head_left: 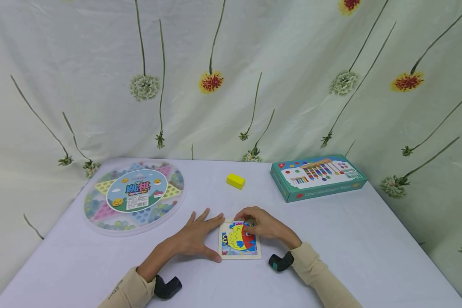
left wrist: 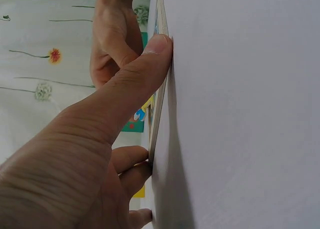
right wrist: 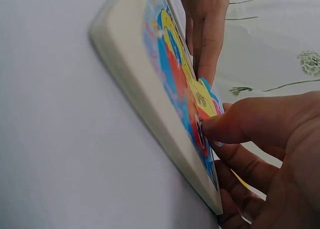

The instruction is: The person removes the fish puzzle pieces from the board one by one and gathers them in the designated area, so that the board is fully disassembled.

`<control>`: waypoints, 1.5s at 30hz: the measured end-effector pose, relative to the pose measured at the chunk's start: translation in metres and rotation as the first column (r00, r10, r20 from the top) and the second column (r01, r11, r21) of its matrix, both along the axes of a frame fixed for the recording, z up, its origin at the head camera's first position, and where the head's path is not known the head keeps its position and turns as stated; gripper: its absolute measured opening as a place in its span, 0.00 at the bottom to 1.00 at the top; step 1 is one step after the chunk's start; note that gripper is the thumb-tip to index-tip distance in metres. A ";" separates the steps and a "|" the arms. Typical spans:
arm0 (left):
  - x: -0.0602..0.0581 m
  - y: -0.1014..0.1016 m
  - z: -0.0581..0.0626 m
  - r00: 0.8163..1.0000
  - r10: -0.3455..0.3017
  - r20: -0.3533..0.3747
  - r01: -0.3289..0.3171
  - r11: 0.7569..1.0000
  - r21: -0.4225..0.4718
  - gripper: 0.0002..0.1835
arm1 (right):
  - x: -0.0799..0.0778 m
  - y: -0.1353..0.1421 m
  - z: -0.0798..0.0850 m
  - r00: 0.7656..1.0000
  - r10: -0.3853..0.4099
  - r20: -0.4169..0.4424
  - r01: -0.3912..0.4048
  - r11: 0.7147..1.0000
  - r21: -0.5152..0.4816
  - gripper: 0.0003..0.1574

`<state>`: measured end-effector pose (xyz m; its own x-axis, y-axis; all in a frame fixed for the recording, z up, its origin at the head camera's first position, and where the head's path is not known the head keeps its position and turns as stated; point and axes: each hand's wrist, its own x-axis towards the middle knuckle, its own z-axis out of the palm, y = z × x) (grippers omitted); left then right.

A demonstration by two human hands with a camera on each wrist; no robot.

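Observation:
A small square wooden jigsaw puzzle (head_left: 238, 257) with a yellow and red fish picture lies flat on the white table, between both hands. My left hand (head_left: 196, 236) spreads its straight fingers along the puzzle's left side, the thumb touching the near left corner and a fingertip at the far left corner. From the right, my right hand (head_left: 268, 224) reaches over the puzzle's far right part. Its thumb and index finger pinch a puzzle piece (right wrist: 214, 99), which is tilted up from the board in the right wrist view. The fingers partly hide that piece.
Beyond the puzzle sits a yellow block (head_left: 235, 181). A round Chinese checkers set (head_left: 169, 222) in clear packaging lies at the left, and a green ring game box (head_left: 318, 179) at the back right. A flowered curtain (head_left: 292, 55) hangs behind the table.

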<state>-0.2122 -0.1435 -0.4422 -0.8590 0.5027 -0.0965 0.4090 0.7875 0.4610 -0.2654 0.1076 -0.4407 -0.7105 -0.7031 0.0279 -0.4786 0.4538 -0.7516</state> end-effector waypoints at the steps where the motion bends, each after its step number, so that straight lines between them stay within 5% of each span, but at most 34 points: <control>1: 0.000 0.000 0.000 1.000 -0.002 0.000 0.002 1.000 0.002 0.58 | 0.000 0.000 0.000 1.000 -0.001 0.000 0.001 1.000 0.000 0.18; 41: 0.000 0.001 0.001 1.000 0.003 0.011 -0.003 1.000 -0.007 0.57 | -0.006 0.006 -0.003 0.997 -0.034 0.064 0.038 0.997 -0.064 0.17; 45: -0.001 0.001 0.001 1.000 0.006 0.013 -0.006 1.000 -0.014 0.58 | -0.001 0.006 0.007 0.996 -0.037 0.083 0.044 0.995 -0.087 0.18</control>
<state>-0.2130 -0.1427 -0.4414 -0.8606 0.4961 -0.1150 0.3981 0.7962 0.4556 -0.2666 0.1139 -0.4341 -0.7408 -0.6710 0.0300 -0.3971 0.4015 -0.8253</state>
